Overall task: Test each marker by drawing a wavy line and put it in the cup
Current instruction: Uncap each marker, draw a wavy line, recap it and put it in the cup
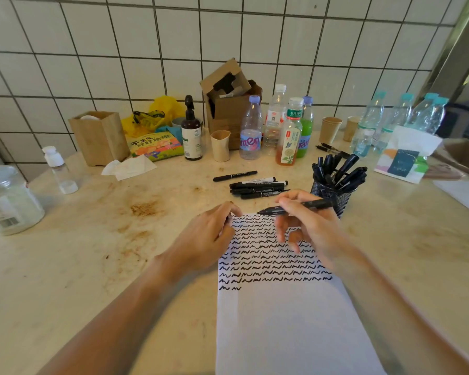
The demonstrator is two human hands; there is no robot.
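A black marker [295,207] is held in the right hand [309,226], pinched between the thumb and the index finger, while the other fingers [280,231] hang loosely curled below it. The marker lies almost level above the top of the paper [287,320], with its tip pointed to the left and raised off the sheet; whether a cap is on the tip cannot be told. The left hand [209,236] is placed at the top left corner of the paper, its fingers curled together. Something small and dark seems to be pinched there, perhaps a cap, but this cannot be told for sure.

The paper is already covered with many rows of wavy lines [271,261], and the last row, lower on the left, is only begun. A mesh cup [332,196] full of markers is seen just behind the right hand, and a small pile of markers [257,186] is left on the table [92,239] between the cup and the bottles [251,131].

The step in hand is judged to be between drawing and storing: either this marker is about to be tested, or it was tested and is to be closed. For the next move, the tip must be brought down to the unfinished row, or the marker must be closed and dropped upright into the crowded cup.
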